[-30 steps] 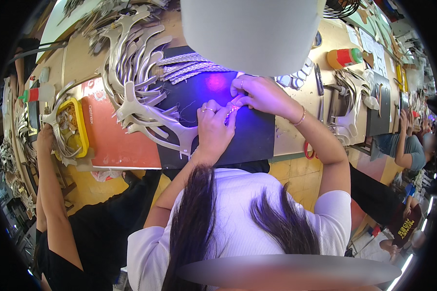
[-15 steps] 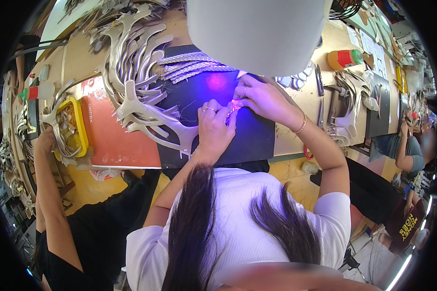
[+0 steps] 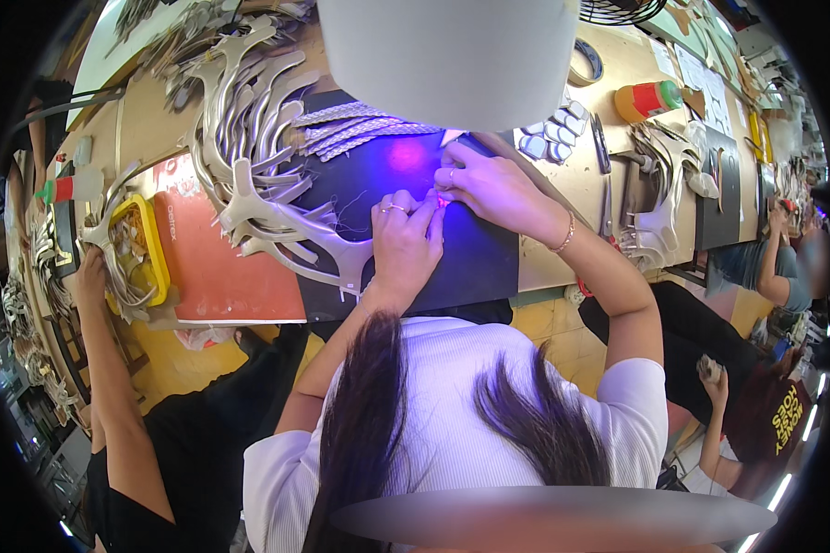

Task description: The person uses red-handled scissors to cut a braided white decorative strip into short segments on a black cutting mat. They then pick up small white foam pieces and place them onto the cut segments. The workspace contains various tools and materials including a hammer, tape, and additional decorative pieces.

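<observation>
Workbench, seen from above the head. Left hand: fingers curled, tips pinched on a small pink-lit piece that lies on the dark mat under violet light; a ring shows on one finger. Right hand: fingers bent and closed on the same piece from the other side, fingertips touching those of the left; a ring on one finger, a thin bracelet at the wrist. The piece sits between both hands, near the middle of the mat, too small to tell its kind. Lamp shade: white, directly above the mat's far edge. Braided strips: several, side by side at the mat's far left corner. Pale cut shapes: branching, heaped left of the hands, partly overlapping the mat. Red-orange board: left of the mat, under the heap. Yellow tray: further left, by a neighbour's hand. Small pale tiles: in rows, right of the lamp. Orange bottle: lying far right on the bench.
</observation>
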{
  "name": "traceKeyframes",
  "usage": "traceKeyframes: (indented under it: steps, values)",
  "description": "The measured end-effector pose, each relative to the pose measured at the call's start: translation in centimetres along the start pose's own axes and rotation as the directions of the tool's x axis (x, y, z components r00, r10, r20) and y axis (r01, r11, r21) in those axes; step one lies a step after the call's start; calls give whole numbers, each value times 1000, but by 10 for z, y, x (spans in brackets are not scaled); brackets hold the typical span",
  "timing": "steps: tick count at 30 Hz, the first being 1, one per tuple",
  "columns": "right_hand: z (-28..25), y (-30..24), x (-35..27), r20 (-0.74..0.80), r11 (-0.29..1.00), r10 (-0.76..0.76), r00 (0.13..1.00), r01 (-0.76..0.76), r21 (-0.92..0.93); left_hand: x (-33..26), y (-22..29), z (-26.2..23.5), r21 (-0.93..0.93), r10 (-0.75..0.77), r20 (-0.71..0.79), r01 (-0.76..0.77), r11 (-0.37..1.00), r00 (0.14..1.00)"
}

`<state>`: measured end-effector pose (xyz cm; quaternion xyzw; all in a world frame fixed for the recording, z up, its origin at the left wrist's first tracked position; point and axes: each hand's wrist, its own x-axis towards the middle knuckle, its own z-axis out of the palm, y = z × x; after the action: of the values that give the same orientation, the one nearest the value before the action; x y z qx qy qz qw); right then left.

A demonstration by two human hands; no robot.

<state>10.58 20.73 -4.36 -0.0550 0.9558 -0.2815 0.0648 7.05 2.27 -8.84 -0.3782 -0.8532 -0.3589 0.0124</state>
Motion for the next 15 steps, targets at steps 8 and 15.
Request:
traceKeyframes:
  steps: [8, 15]
  values:
    - [-5, 22, -10, -420, 930, 121, 900, -250, -269, 2, 3, -1, 16, 21, 15, -21, 1000, 1000]
    - [-2, 3, -23, -502, 953, 233, 833, -299, -53, 5, 3, -2, 14, 37, 10, -37, 999, 999]
